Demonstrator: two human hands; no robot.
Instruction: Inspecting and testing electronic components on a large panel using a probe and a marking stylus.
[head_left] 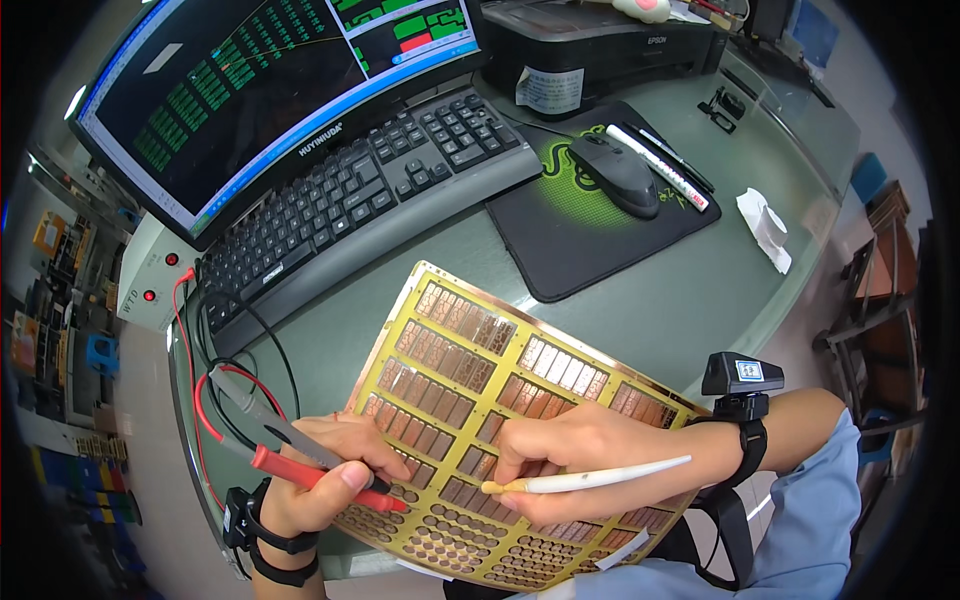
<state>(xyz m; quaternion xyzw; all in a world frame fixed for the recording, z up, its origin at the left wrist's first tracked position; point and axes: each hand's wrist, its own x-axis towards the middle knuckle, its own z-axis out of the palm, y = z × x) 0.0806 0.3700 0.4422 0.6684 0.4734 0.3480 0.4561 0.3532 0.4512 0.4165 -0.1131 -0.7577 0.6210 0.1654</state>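
Observation:
A yellow circuit board panel [520,350], with rows of copper rectangles and round pads at its near end, lies tilted in front of me. My left hand [345,440] is closed around two test probes over its left side. The red probe [285,466] passes under my thumb, its tip over the board near the round pads. Beside it runs the black probe [305,442], its grey end toward the upper left. My right hand [585,450] rests over the board's middle, pinching a slim white tapered stick [610,477] with a tan tip close to the copper rectangles.
Behind the board stand a black keyboard [370,200] and a monitor [240,110]. A mouse [615,175] and a white marker [660,170] lie on a dark mouse pad [560,250]. A printer [600,60] is farther back. Red and black leads run to a white box [150,280].

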